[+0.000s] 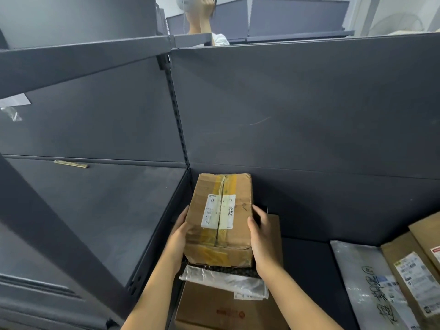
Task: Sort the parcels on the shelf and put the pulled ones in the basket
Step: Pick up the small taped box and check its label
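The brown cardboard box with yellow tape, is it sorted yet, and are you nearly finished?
Not yet. The brown cardboard box with yellow tape is held between the left hand and right hand. Nothing shows as finished, and no basket is in view. Grey plastic mailer and other parcels wait.

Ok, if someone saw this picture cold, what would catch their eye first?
Probably the taped cardboard box at centre, gripped on its sides by the left hand and right hand, white label up. Around it the dark shelf looks mostly bare. More parcels lie at lower right, and a plastic-wrapped one sits just below the box.
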A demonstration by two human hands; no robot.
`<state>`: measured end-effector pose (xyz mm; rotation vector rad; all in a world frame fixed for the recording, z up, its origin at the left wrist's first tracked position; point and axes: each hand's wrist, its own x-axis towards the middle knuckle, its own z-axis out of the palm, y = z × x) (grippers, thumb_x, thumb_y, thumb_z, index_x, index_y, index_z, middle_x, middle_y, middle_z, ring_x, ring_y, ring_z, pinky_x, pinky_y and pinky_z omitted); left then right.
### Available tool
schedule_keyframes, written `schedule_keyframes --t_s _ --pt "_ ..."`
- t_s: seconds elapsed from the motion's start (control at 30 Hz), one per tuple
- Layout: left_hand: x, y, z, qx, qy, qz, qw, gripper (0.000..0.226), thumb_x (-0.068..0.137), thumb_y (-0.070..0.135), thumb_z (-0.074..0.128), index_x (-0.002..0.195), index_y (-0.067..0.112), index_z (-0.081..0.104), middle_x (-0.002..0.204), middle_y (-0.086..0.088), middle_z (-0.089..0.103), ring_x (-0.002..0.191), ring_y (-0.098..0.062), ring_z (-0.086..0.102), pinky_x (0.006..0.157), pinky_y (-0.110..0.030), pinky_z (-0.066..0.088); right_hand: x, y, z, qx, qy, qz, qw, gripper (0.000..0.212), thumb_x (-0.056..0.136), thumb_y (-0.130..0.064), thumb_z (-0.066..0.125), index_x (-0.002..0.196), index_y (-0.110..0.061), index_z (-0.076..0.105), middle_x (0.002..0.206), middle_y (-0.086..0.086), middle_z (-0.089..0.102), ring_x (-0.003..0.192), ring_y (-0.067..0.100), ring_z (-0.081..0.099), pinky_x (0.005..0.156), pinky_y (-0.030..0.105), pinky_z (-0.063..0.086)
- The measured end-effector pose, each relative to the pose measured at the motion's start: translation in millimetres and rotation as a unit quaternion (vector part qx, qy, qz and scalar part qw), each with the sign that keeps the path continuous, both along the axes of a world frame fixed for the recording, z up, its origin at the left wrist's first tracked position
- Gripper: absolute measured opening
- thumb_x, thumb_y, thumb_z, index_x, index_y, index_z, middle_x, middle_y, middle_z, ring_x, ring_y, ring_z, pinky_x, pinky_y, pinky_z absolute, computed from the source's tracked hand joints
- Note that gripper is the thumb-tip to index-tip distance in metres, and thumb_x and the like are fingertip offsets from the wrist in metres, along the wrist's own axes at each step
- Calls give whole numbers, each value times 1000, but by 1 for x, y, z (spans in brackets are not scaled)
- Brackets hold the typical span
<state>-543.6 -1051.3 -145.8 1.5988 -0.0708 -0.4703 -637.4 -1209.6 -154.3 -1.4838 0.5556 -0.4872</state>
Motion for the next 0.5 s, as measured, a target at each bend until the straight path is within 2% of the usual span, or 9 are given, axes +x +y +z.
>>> schedule_keyframes --t_s 0.13,0.2,0.27,0.33,0.43,0.5 --pt "0 2 0 11 -17 -25 999 42 96 22 47 130 46 47 125 8 64 113 -20 61 104 -48 43 -4 -1 -2 19 0 6 1000 40 100 -32 41 139 -28 39 141 -7 38 120 4 38 98 24 32" --pt "0 4 2 19 -9 -29 999 47 94 22 50 134 46 45 126 6 63 114 -20 60 105 -48 42 -5 -2 -2 36 -3 10 999 41 99 -38 40 140 -32 38 143 -9 36 126 6 37 103 27 32" --pt "3 7 7 19 1 -9 1000 52 94 17 50 140 39 40 122 2 63 110 -22 61 103 -45 44 -5 -5 -1 26 -2 7 1000 44 99 -41 36 142 -33 35 142 -16 30 128 1 30 107 27 25" --pt "6 9 14 -1 -2 15 1000 53 95 15 48 144 31 35 125 -1 59 105 -22 60 96 -38 47 -6 -12 0 8 4 3 1000 45 98 -45 34 143 -37 32 147 -14 27 133 3 27 109 30 24" --pt "6 6 30 20 -52 16 998 53 96 15 49 146 28 35 131 3 50 104 -15 55 86 -27 45 -9 -23 2 3 3 -2 1000 46 98 -47 32 144 -38 30 151 -12 26 136 6 28 109 32 26" --pt "6 0 38 68 -112 6 991 53 95 19 50 145 31 35 137 1 49 112 -18 55 87 -27 48 -12 -29 6 -3 -3 -15 1000 44 100 -42 32 144 -35 30 148 -10 29 136 10 30 107 30 28"
